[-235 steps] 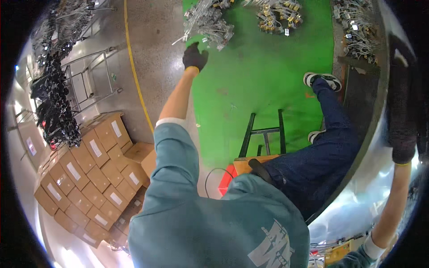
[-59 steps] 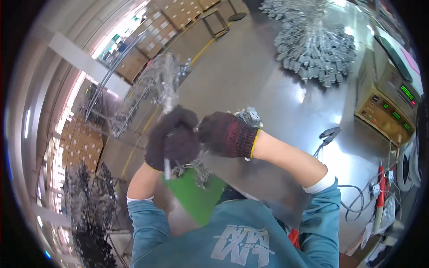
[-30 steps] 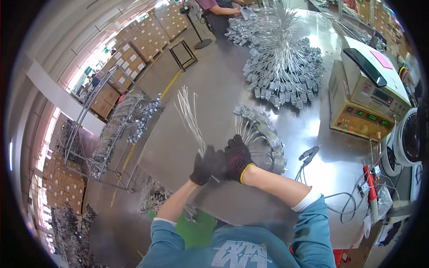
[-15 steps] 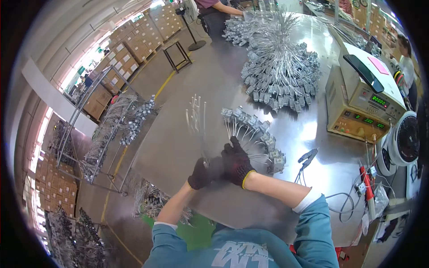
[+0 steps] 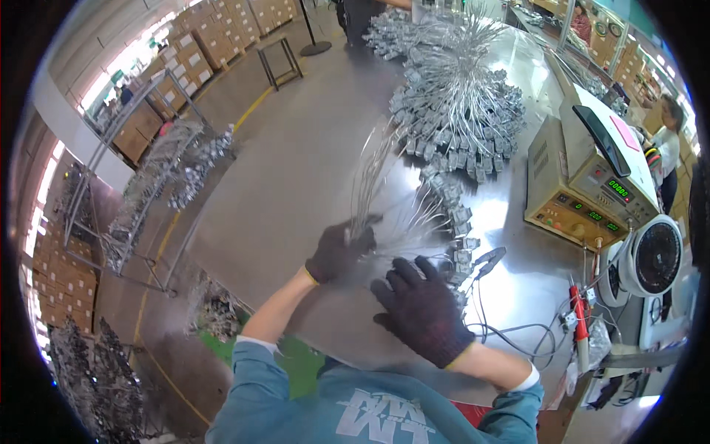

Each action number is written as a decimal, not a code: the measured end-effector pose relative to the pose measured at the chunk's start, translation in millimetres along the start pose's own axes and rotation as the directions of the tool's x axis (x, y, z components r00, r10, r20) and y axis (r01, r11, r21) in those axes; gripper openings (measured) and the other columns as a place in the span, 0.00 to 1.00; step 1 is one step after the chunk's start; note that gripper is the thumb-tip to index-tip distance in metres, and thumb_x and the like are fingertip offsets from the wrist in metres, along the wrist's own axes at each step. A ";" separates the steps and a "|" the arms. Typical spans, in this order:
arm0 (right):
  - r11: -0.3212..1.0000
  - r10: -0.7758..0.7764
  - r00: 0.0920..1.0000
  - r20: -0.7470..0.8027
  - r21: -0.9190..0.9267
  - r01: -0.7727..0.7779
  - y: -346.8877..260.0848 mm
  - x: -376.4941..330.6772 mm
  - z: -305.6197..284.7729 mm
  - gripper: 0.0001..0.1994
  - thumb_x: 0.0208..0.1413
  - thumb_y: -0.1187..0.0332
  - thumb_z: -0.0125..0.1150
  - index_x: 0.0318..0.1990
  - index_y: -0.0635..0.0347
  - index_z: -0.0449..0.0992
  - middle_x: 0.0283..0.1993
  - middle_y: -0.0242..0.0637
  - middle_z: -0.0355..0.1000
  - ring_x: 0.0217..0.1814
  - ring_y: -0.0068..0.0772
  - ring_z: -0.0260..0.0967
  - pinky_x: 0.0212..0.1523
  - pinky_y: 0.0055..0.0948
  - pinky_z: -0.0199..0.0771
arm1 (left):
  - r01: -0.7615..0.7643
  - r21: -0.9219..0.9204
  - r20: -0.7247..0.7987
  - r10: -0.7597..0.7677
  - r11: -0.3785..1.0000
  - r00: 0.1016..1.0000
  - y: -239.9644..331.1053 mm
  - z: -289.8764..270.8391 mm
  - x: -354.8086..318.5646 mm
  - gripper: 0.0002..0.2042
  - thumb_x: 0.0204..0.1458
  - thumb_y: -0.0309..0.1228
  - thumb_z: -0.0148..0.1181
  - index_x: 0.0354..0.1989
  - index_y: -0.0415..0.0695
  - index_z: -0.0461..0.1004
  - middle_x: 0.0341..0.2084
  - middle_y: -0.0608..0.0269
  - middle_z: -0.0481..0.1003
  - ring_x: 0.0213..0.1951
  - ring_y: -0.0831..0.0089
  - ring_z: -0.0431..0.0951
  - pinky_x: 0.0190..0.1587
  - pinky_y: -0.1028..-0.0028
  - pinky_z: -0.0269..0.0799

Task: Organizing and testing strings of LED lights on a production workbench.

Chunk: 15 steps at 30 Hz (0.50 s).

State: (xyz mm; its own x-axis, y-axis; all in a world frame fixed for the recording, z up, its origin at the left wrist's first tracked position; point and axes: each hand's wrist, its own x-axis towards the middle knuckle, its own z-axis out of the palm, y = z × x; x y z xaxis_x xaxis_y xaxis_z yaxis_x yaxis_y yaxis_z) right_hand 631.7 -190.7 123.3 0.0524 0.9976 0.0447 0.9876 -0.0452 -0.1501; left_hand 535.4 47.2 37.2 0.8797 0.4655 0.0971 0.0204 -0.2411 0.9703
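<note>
My left hand (image 5: 331,254), in a dark knit glove, is closed round a bundle of thin silvery wires (image 5: 362,185) that stick up from its grip, slightly blurred. To its right, my gloved right hand (image 5: 427,314) has its fingers spread and holds nothing, just above the metal table. Beyond the fingers, loose wire ends fan toward a curved row of small grey metal connectors (image 5: 460,222). Farther back lies a large heap of similar wired connectors (image 5: 473,122), whose wires gather upward in the middle.
At the right stand stacked bench meters (image 5: 584,177), topped by a dark phone, and a small white fan (image 5: 651,259). A dark clip (image 5: 489,261) with cables and a red probe (image 5: 579,318) lie nearby. A metal rack (image 5: 140,192) of wired parts stands at the left. A co-worker stands at the far edge.
My right hand has come away from my left and opened, shifting right and nearer. The left hand's wire bundle is now farther right. The connector row now reaches the large heap.
</note>
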 end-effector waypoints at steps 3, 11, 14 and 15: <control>0.991 0.099 0.968 -0.230 0.107 -0.076 17.0 -30.3 -12.1 0.33 0.57 0.52 0.78 0.68 0.51 0.77 0.66 0.42 0.77 0.78 0.55 0.66 0.77 0.62 0.63 | 0.080 0.223 -0.126 -0.053 0.972 0.991 10.0 3.0 20.3 0.15 0.70 0.29 0.57 0.58 0.41 0.86 0.43 0.60 0.88 0.42 0.74 0.85 0.46 0.68 0.82; 0.947 0.268 0.905 -0.330 0.264 -0.184 35.0 -49.8 22.6 0.34 0.57 0.54 0.79 0.69 0.54 0.75 0.66 0.48 0.76 0.76 0.61 0.66 0.78 0.64 0.61 | -0.282 0.205 -0.170 0.317 0.937 0.933 -72.7 -4.0 58.3 0.21 0.51 0.13 0.48 0.43 0.40 0.88 0.47 0.52 0.88 0.48 0.63 0.89 0.52 0.62 0.85; 0.954 0.247 0.897 -0.366 0.255 -0.159 24.1 -33.7 21.3 0.38 0.49 0.63 0.86 0.69 0.57 0.75 0.65 0.50 0.77 0.71 0.60 0.73 0.73 0.58 0.73 | -0.303 0.346 -0.257 0.400 0.888 0.879 -85.8 -10.2 79.5 0.19 0.51 0.13 0.49 0.40 0.41 0.87 0.40 0.54 0.89 0.44 0.64 0.90 0.49 0.62 0.86; 0.955 0.245 0.902 -0.356 0.249 -0.161 20.7 -29.9 22.6 0.38 0.49 0.63 0.86 0.69 0.57 0.75 0.65 0.50 0.77 0.71 0.60 0.73 0.73 0.58 0.73 | -0.334 0.441 -0.284 0.482 0.833 0.829 -88.9 -11.0 86.9 0.18 0.52 0.13 0.50 0.39 0.42 0.87 0.37 0.55 0.89 0.42 0.65 0.90 0.48 0.63 0.86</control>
State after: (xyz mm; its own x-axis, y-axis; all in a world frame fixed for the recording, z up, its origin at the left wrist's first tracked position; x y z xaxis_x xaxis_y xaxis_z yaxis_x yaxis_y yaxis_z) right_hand 647.3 -220.3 96.6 0.3414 0.8703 0.3549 0.8981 -0.1906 -0.3964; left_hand 604.8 118.4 -38.1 0.6043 0.5111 0.6112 -0.0675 -0.7315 0.6785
